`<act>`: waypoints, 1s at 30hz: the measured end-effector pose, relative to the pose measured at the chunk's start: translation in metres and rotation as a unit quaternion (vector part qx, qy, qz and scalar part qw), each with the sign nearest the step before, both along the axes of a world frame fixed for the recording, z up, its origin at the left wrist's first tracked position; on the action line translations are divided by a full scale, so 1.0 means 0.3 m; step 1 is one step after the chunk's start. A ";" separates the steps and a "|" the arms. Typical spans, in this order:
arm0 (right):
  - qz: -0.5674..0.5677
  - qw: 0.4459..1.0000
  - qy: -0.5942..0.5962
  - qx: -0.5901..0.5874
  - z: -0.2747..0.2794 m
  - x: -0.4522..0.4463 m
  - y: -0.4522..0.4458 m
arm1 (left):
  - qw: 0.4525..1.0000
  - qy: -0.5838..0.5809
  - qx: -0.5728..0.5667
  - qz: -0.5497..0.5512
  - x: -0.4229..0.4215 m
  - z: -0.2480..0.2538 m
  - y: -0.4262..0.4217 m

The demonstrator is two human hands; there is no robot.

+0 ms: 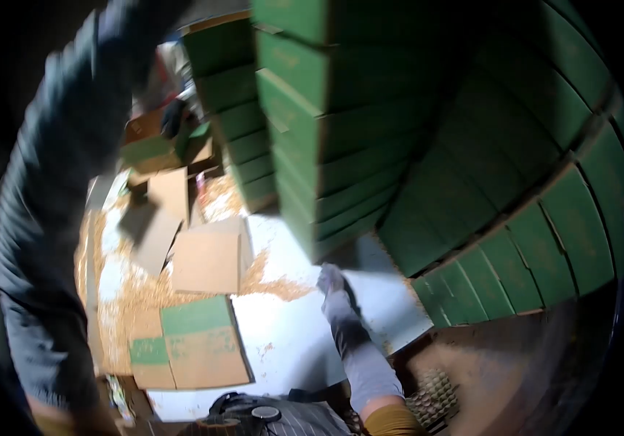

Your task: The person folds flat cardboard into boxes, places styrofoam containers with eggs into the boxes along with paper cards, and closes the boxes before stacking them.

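My right hand (331, 278), in a pale grey glove, reaches down to the foot of a tall stack of green cardboard boxes (294, 145). It is close to the stack's lower corner; whether it touches the box is unclear, and its fingers are blurred. My left arm (50, 211), in a dark grey-blue sleeve, rises along the left side. Its hand lies beyond the top edge, out of sight. Below the stack is a white surface (275, 338) strewn with wood shavings.
More green boxes (537, 247) are stacked in rows at the right. Flat brown cardboard (206, 261) and green-and-brown pieces (206, 345) lie on the left of the surface. An open box (152, 149) stands farther back. Egg trays (434, 396) are low at the right.
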State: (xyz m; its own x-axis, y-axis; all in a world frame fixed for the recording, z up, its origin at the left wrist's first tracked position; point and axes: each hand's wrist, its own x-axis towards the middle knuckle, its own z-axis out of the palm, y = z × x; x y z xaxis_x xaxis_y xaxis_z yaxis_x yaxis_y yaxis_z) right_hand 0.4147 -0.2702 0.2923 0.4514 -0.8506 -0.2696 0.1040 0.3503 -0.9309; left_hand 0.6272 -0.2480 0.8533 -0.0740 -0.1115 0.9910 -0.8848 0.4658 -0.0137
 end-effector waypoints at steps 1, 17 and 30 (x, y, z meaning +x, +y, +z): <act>0.079 0.996 0.001 0.050 -0.042 0.000 0.104 | 0.995 -0.022 0.082 0.050 0.055 -0.182 0.131; 0.233 0.790 0.492 -0.282 -0.276 0.518 0.835 | 0.612 0.286 0.624 0.393 -0.111 -1.877 2.254; 0.196 0.947 0.238 -0.095 -0.027 0.174 0.758 | 0.687 0.033 0.646 0.331 0.037 -1.667 2.186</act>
State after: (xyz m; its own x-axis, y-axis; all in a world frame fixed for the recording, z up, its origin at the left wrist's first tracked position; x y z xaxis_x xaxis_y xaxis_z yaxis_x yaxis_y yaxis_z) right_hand 0.4670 -0.0428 0.2841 0.6079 -0.6967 -0.3810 -0.4466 0.0968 -0.8895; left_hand 0.6382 0.4076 0.3532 0.4568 -0.8890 0.0329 -0.8877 -0.4531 0.0820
